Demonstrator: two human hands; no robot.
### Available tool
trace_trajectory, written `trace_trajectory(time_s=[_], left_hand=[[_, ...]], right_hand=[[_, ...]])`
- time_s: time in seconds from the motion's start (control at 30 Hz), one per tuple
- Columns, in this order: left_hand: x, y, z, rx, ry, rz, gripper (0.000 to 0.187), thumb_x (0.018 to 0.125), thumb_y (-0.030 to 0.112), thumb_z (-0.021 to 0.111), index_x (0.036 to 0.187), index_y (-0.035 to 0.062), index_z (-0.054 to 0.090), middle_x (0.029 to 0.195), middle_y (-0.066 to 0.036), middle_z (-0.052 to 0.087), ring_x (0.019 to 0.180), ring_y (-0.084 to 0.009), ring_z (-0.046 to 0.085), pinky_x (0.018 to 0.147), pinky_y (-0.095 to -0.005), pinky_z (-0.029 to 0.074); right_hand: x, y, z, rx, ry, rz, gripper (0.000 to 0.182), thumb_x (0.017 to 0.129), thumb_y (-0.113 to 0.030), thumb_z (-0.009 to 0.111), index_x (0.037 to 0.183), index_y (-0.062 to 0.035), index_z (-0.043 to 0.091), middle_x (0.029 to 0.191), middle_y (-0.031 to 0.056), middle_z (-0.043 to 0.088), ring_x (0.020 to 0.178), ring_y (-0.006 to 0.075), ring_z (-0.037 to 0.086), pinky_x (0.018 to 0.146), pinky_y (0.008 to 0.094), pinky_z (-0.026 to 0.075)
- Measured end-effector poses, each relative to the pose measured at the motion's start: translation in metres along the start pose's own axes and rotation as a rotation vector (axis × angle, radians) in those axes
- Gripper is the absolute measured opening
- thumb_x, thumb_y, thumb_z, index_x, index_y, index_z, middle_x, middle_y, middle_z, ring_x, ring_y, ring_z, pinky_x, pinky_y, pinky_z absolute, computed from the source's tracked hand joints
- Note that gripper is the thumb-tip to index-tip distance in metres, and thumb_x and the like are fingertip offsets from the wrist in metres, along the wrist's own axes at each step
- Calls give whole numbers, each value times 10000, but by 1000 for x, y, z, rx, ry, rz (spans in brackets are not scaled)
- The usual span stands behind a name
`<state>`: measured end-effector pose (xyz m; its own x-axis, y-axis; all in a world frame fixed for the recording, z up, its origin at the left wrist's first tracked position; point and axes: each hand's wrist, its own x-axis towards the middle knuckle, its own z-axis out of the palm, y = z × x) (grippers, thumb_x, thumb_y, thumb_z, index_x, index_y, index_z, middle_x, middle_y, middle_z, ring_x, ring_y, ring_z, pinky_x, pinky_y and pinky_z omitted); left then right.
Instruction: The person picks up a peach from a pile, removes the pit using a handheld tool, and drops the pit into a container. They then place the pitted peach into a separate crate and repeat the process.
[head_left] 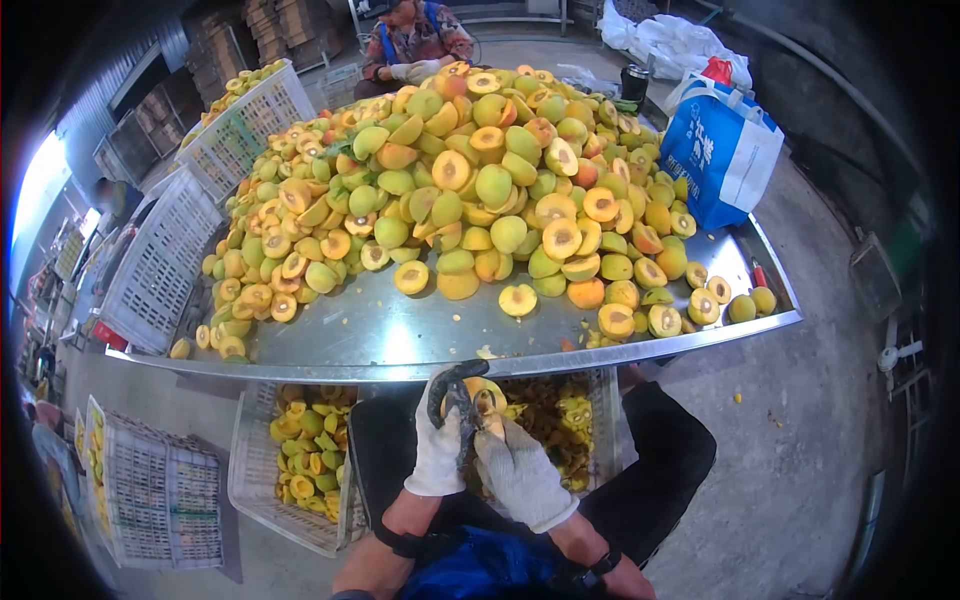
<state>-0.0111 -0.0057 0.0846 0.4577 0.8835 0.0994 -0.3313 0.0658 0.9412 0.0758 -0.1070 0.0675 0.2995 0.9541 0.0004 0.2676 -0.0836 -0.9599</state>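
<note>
Both of my hands wear white gloves and meet in front of the metal table's near edge. My left hand [442, 425], its glove darkened at the fingers, is closed around a dark tool whose shape is partly hidden. A halved yellow fruit [486, 397] is pinched in my right hand [518, 465], cut face up, touching the tool. Beyond them a large heap of halved green and orange fruit [450, 170] covers much of the metal table [400, 335]. Under the near edge stand a crate of green-yellow pieces [240, 470] and another crate of yellow pieces [608, 420].
White crates [160, 260] line the table's left side, and another crate [165, 500] stands on the floor. A blue and white bag [715, 150] and a dark cup [634, 84] are at the right. A gloved person [420, 40] sits across the table.
</note>
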Motion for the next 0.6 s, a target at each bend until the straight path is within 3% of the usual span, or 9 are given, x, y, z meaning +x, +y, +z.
trace_trajectory(time_s=[0.07,0.13,0.23,0.33,0.47,0.57,0.6], left_hand=[[-1,-10,-3,-13,-11,33,584,890,415,651,1263,-13,513,1118,-72,604,1008,-124,577,869,-263,482],[1,-13,-2,14,5,85,582,887,425,655,1243,-17,526,1102,-74,612,997,-126,583,865,-265,484],[-2,-15,2,1,46,54,577,883,433,659,1220,-20,541,1079,-77,623,976,-128,593,858,-268,489],[-4,-10,4,-7,17,31,574,880,440,661,1200,-24,551,1053,-75,632,955,-128,602,848,-267,493],[-3,-12,1,54,20,-66,493,909,374,628,1176,-34,553,1010,-93,639,942,-149,608,854,-288,494],[9,-27,-21,343,-115,121,388,939,270,562,1166,-44,548,977,-113,641,923,-179,609,881,-320,485],[9,-26,-22,384,-115,103,332,944,200,506,1152,-53,554,979,-126,634,922,-191,601,895,-329,472]], right_hand=[[1,-4,-2,93,5,102,246,944,-222,552,1076,-17,583,762,134,602,706,264,583,613,356,467],[5,-16,-7,255,9,248,217,965,-224,516,1003,-26,596,672,43,567,592,129,519,552,300,428],[2,-17,-9,95,26,208,269,977,-258,497,1006,-16,611,702,91,601,617,193,557,598,335,457],[2,-19,-16,150,-57,215,309,986,-283,481,1020,-9,620,739,137,620,648,249,580,644,364,474],[0,14,-9,173,-87,184,294,989,-281,483,962,-20,617,701,68,601,616,177,551,600,308,452],[-6,37,4,343,-147,184,278,990,-266,477,956,-25,611,692,36,583,623,144,541,596,276,443],[-7,19,-1,428,-184,269,273,988,-259,477,983,-20,610,701,43,581,641,150,547,613,279,452]])
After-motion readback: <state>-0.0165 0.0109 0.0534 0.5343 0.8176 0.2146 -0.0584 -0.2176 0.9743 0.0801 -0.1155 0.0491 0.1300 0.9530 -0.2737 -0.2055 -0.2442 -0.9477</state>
